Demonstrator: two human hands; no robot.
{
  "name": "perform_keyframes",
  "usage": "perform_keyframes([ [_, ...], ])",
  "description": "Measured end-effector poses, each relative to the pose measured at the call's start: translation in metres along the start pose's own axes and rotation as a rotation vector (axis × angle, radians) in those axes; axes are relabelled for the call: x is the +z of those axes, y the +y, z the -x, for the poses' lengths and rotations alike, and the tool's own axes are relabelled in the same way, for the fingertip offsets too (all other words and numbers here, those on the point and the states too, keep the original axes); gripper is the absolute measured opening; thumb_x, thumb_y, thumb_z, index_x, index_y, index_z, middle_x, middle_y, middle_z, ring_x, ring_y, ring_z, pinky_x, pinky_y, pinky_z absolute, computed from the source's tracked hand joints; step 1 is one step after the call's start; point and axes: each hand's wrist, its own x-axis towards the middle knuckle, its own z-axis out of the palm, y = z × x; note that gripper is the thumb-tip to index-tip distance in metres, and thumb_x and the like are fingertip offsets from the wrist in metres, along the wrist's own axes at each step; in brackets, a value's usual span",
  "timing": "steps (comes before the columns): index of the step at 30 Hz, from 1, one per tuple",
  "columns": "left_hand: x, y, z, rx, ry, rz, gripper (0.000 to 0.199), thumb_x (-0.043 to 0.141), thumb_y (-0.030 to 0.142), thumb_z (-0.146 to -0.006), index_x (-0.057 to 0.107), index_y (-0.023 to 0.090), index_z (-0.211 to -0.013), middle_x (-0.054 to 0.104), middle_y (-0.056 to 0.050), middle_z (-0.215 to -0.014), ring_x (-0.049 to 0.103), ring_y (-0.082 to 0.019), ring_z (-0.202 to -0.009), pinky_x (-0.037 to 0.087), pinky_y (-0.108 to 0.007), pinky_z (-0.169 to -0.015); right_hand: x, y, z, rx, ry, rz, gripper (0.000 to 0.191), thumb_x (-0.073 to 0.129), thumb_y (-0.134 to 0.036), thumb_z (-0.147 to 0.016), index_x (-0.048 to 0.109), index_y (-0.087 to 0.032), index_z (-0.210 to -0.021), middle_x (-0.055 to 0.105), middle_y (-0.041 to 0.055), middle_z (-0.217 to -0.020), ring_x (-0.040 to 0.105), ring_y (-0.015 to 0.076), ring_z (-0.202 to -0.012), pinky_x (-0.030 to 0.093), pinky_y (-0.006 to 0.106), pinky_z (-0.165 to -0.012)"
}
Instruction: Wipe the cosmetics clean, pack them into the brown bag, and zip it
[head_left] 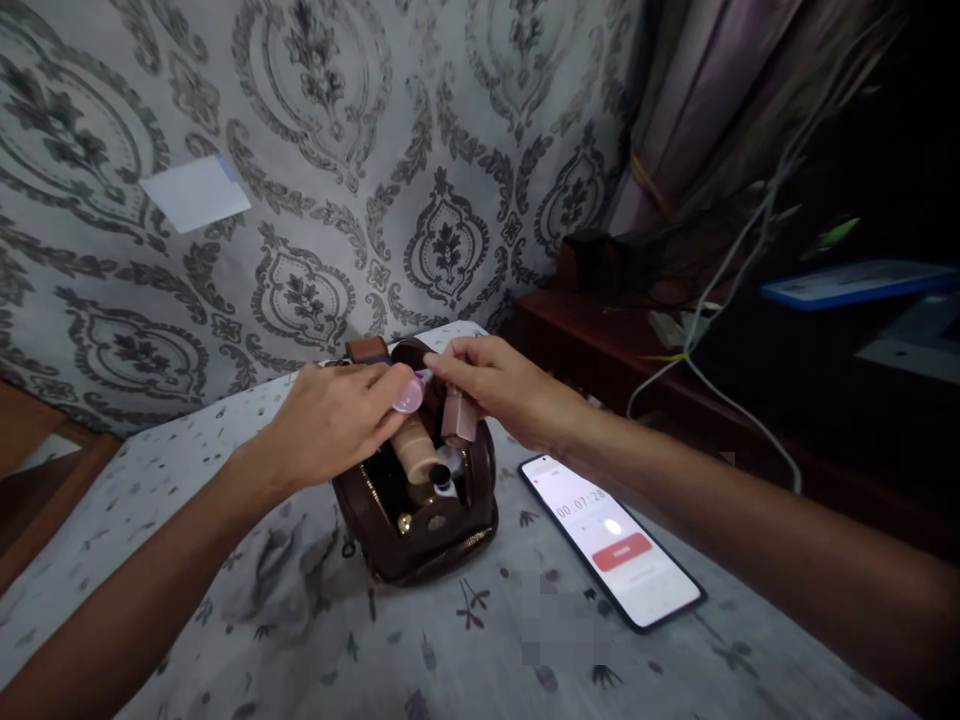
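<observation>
A dark brown bag (420, 535) with a gold zipper lies open on a patterned cloth. Inside it show a beige tube (415, 452) and a small item with a black top (441, 477). My left hand (341, 415) is above the bag's left side, its fingers closed on a small pinkish-purple round item (409, 395). Over the bag's right side, my right hand (499, 385) has thumb and index finger pinched beside that item. A pink rectangular bottle (459, 416) hangs under my right hand's curled fingers, seemingly held by them.
A phone (622, 550) with a lit timer screen lies right of the bag on the cloth (300, 660). Patterned wallpaper with a white paper (196, 193) rises behind. White cables (720, 270) and a blue-edged object (855, 284) are at the right, beside a dark red surface (555, 320).
</observation>
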Motion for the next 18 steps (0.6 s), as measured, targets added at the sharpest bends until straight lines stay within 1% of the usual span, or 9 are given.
perform_keyframes([
  [3,0.0,0.006,-0.002,-0.021,-0.024,-0.01,0.013,0.049,0.027,-0.092,0.059,0.019,-0.09,0.069,-0.004,-0.077,0.065,-0.02,-0.069,0.033,-0.029,-0.053,0.004,-0.003,-0.005,-0.113,0.037,0.28,0.035,0.059,-0.033,-0.09,0.048,-0.018,-0.06,0.046,-0.0057,-0.049,0.043,0.0071,-0.046,0.031,0.018,-0.042],
  [5,0.002,0.008,-0.002,-0.054,-0.031,0.018,0.011,0.051,0.027,-0.091,0.059,0.019,-0.088,0.069,-0.003,-0.076,0.065,-0.02,-0.068,0.034,-0.028,-0.055,0.006,-0.006,-0.009,-0.098,0.048,0.39,0.038,0.061,-0.035,-0.09,0.05,-0.018,-0.058,0.047,-0.0046,-0.048,0.044,0.0074,-0.046,0.031,0.019,-0.043],
  [8,0.006,0.01,-0.002,-0.123,-0.021,0.1,0.013,0.051,0.03,-0.091,0.059,0.02,-0.089,0.069,-0.001,-0.074,0.065,-0.019,-0.066,0.036,-0.028,-0.056,0.008,-0.01,-0.014,-0.008,0.03,0.427,0.039,0.061,-0.039,-0.09,0.052,-0.018,-0.058,0.051,-0.0024,-0.045,0.047,0.0094,-0.044,0.033,0.021,-0.043],
  [10,0.008,0.011,-0.001,-0.173,-0.024,0.168,0.014,0.051,0.032,-0.091,0.06,0.02,-0.092,0.07,-0.001,-0.075,0.066,-0.019,-0.067,0.037,-0.028,-0.057,0.01,-0.012,-0.015,0.038,0.028,0.449,0.037,0.062,-0.037,-0.09,0.052,-0.019,-0.059,0.053,-0.0018,-0.045,0.049,0.01,-0.043,0.035,0.021,-0.043],
  [13,0.007,0.009,0.0,-0.27,-0.064,0.372,0.015,0.054,0.035,-0.091,0.059,0.022,-0.095,0.072,0.001,-0.079,0.068,-0.018,-0.07,0.041,-0.026,-0.061,0.013,-0.017,-0.015,0.099,0.032,0.488,0.032,0.062,-0.031,-0.091,0.052,-0.019,-0.064,0.055,-0.0025,-0.045,0.051,0.0096,-0.041,0.036,0.02,-0.043],
  [14,0.006,0.007,0.001,-0.283,-0.078,0.478,0.015,0.055,0.035,-0.091,0.058,0.022,-0.097,0.073,0.001,-0.082,0.068,-0.017,-0.074,0.044,-0.026,-0.064,0.014,-0.018,-0.015,0.118,0.028,0.491,0.03,0.061,-0.029,-0.091,0.052,-0.019,-0.065,0.055,-0.0027,-0.045,0.051,0.0092,-0.04,0.036,0.02,-0.042],
  [16,0.003,-0.001,0.004,-0.261,-0.115,0.679,0.016,0.057,0.035,-0.091,0.056,0.023,-0.102,0.074,0.002,-0.091,0.069,-0.016,-0.082,0.047,-0.024,-0.07,0.015,-0.02,-0.014,0.156,0.002,0.47,0.027,0.058,-0.025,-0.092,0.05,-0.019,-0.068,0.057,-0.0028,-0.047,0.051,0.009,-0.039,0.036,0.019,-0.04],
  [17,0.001,-0.005,0.006,-0.241,-0.139,0.726,0.017,0.058,0.034,-0.091,0.056,0.023,-0.104,0.073,0.002,-0.095,0.069,-0.016,-0.085,0.047,-0.024,-0.073,0.016,-0.021,-0.015,0.175,-0.019,0.449,0.026,0.057,-0.023,-0.092,0.049,-0.019,-0.068,0.058,-0.0028,-0.048,0.052,0.0093,-0.039,0.036,0.019,-0.04],
  [18,0.0,-0.009,0.009,-0.225,-0.164,0.721,0.017,0.058,0.034,-0.091,0.057,0.023,-0.105,0.073,0.002,-0.098,0.068,-0.016,-0.088,0.047,-0.025,-0.075,0.016,-0.022,-0.015,0.194,-0.042,0.428,0.025,0.058,-0.021,-0.09,0.048,-0.02,-0.067,0.058,-0.0029,-0.048,0.053,0.0099,-0.04,0.037,0.019,-0.04],
])
